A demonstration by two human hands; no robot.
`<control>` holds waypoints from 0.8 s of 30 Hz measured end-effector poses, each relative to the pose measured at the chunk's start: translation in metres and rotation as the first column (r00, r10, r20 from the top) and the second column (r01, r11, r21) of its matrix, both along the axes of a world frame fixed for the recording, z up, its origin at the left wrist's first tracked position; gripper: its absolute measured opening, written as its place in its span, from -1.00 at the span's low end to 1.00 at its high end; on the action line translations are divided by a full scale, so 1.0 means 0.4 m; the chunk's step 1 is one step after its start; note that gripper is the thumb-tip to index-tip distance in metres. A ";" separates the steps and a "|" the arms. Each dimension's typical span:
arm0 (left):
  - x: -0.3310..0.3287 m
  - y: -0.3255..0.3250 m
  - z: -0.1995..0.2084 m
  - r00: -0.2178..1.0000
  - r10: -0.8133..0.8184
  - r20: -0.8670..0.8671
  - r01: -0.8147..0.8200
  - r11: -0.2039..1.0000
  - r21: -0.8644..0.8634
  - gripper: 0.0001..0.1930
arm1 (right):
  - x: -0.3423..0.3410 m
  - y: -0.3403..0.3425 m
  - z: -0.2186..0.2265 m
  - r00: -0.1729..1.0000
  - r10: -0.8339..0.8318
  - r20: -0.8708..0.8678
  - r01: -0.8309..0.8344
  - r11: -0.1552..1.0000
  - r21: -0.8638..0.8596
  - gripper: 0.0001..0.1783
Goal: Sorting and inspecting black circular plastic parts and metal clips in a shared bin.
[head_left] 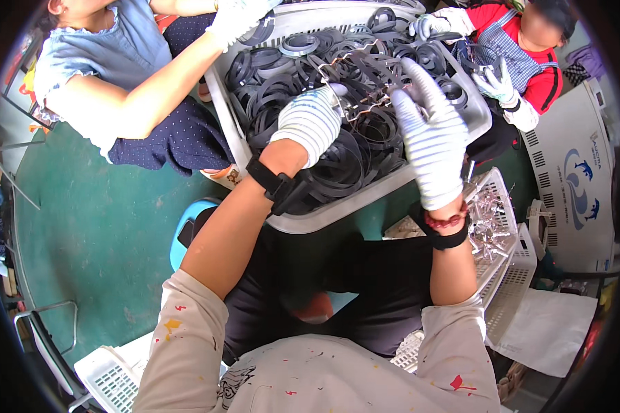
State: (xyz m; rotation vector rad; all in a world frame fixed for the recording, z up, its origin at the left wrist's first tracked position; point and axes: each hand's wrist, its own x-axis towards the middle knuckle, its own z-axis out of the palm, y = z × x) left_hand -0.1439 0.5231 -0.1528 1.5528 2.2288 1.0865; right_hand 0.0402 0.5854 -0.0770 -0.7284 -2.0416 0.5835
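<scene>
My left hand, in a white striped glove, is closed around one end of a thin, bent, shiny metal strip. The strip's zigzag coppery lengths reach over the black rings toward my right hand. My right hand, gloved the same way, is raised with its fingers apart close to the strip's far end; whether it touches the metal I cannot tell. Below both hands, a big pale plastic tub is heaped with flat black rings of several sizes.
A co-worker in blue sits at the left, another in red at the far right, both with gloved hands at the tub. A white basket of shiny metal pieces stands right of my forearm. Further right is a white printed panel.
</scene>
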 end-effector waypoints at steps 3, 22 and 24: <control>0.009 0.007 0.026 0.999 -0.027 -0.019 0.024 0.990 -0.139 -0.73 | -0.034 -0.025 -0.037 0.975 0.150 0.163 -0.178 0.969 0.174 -0.50; 0.013 -0.057 0.026 -0.264 -0.340 0.903 0.507 0.747 0.430 -0.66 | -0.010 -0.010 -0.013 0.979 0.202 0.006 -0.202 0.976 0.081 -0.13; 0.012 -0.033 0.014 -0.136 -0.317 0.939 0.529 0.778 0.339 -0.68 | -0.015 -0.027 -0.002 0.992 0.037 0.122 -0.064 0.973 0.223 -0.41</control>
